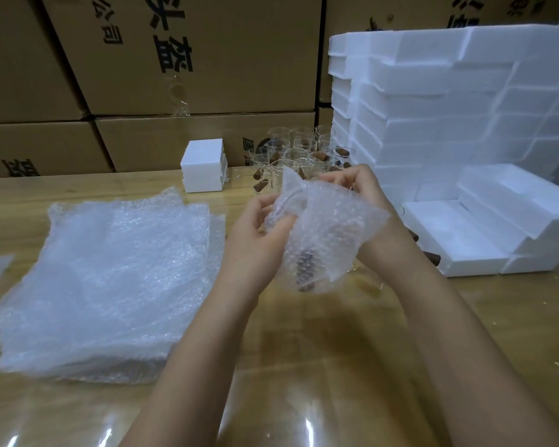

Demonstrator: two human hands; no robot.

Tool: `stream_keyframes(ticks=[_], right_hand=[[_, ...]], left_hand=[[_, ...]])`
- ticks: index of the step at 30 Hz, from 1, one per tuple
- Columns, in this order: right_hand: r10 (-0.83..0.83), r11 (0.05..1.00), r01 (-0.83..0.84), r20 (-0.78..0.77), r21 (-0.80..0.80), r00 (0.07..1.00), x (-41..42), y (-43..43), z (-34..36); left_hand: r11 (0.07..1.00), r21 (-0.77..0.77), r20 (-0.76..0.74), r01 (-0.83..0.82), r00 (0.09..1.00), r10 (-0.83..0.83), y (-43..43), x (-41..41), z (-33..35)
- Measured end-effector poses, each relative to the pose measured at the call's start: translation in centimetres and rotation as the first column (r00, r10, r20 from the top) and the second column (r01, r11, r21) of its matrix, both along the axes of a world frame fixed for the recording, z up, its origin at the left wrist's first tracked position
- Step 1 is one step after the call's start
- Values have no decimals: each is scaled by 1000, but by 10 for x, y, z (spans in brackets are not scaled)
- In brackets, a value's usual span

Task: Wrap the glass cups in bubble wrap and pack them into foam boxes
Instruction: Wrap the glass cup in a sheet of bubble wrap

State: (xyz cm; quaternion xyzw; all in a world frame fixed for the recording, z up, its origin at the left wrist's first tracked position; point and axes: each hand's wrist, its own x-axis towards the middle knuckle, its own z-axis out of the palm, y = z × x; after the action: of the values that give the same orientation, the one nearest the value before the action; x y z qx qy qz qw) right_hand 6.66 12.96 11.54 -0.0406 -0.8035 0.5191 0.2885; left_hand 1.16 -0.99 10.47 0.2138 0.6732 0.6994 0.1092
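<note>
Holding glass cup (300, 262) mid-air at centre, above worktop (304, 366), partly rolled in bubble wrap sheet (336, 227). Gripped cup's upper end with left hand (255, 227), fingers curled round it. Pinched loose flap at 1 o'clock with right hand (352, 188). Judged risks: slip of smooth glass out of untucked wrap, break on worktop; flap springing open on weak pinch; knock against bare cups (297, 153) close behind at 12 o'clock. Noted open foam box (465, 233) at 3 o'clock.
</note>
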Motion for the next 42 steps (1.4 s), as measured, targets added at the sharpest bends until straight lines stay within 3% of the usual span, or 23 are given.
stream_keyframes(ticks=[3, 6, 12, 16, 19, 23, 26, 29, 32, 36, 42], right_hand=[[70, 958, -47, 70, -284, 995, -4, -3, -5], [132, 918, -68, 138, -391, 982, 2, -7, -7], [-128, 918, 197, 213, -344, 969, -3, -9, -7], [-177, 947, 233, 247, -220, 953, -4, -10, -7], [-165, 985, 171, 278, 3, 946, -3, -14, -8], [29, 999, -38, 287, 26, 958, 6, -15, 0], [288, 952, -306, 349, -3, 892, 17, -8, 7], [361, 923, -385, 398, -21, 844, 25, -6, 13], [141, 979, -185, 377, 84, 915, 21, -12, 12], [-90, 953, -17, 334, 304, 938, 18, -21, 11], [-361, 893, 267, 219, 363, 907, 13, -10, 8]], left_hand=[[999, -22, -83, 23, 996, -25, -3, -1, 0], [992, -68, -158, 103, 981, -112, -6, -1, 1], [921, -235, -209, 309, 910, -359, -12, 0, -1], [895, -379, -344, 236, 862, -373, -9, 1, -4], [924, -348, -365, 157, 885, -288, -10, -1, -3], [973, -220, -328, 72, 934, -143, -10, -4, -3], [989, -149, -269, 6, 962, -47, -9, -7, -4], [994, -94, -243, -49, 970, 25, -7, -7, -5], [987, -107, -285, -123, 954, 89, -3, -3, -7], [974, -191, -278, -120, 958, 63, 2, 1, -7], [953, -115, -167, 281, 940, -298, -8, 1, 2]])
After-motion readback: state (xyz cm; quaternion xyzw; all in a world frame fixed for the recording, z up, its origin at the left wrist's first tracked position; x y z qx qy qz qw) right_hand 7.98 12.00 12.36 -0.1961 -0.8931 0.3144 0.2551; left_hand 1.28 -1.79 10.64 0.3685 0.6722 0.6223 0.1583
